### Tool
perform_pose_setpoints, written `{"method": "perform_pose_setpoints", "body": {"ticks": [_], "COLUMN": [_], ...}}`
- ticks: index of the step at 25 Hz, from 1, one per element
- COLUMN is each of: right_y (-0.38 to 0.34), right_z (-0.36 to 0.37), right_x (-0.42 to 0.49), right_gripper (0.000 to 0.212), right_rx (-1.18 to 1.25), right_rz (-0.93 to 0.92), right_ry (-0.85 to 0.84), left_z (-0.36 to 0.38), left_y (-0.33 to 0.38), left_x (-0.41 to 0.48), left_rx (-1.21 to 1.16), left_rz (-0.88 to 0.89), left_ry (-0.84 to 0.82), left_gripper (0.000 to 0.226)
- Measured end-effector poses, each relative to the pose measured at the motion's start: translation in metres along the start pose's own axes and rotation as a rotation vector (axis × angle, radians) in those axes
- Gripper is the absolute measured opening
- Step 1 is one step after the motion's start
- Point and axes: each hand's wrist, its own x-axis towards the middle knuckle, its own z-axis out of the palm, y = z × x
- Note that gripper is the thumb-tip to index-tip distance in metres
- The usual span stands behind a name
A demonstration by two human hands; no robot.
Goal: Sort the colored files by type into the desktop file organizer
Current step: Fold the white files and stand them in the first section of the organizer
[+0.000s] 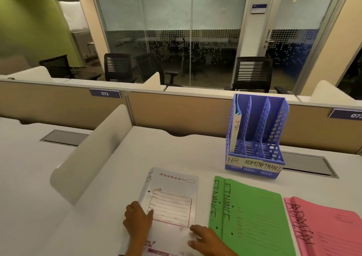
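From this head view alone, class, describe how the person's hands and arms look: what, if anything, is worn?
The left hand and right hand are both bare, without gloves. No sleeve, watch or bracelet shows on the wrists or the short stretch of forearm in view. A small glint on a left finger may be a thin ring; too small to tell.

White HR file [170, 203], green FINANCE files [252, 216] and pink ADMIN files [329, 230] are laid flat; blue organizer [256, 136] is stood upright behind, HR slot occupied.
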Motion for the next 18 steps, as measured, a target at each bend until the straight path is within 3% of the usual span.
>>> {"method": "perform_pose_setpoints", "body": {"ticks": [7, 13, 18], "right_y": [-0.016, -0.017, -0.038], "right_z": [0.005, 0.007, 0.002], "right_x": [0.006, 0.002, -0.012], "right_gripper": [0.048, 0.047, 0.056], "right_rx": [-0.172, -0.108, 0.052], "right_rz": [-0.016, -0.031, -0.074], "right_ry": [0.024, 0.084, 0.221], "left_z": [-0.016, -0.037, -0.054], "left_y": [-0.008, -0.004, 0.026], "left_x": [0.042, 0.059, 0.043], "left_rx": [-0.152, -0.585, -0.822], "left_rz": [-0.152, -0.028, 0.167], "left_ry": [-0.252, -0.515, -0.462], "left_gripper": [0.089, 0.077, 0.056]}}
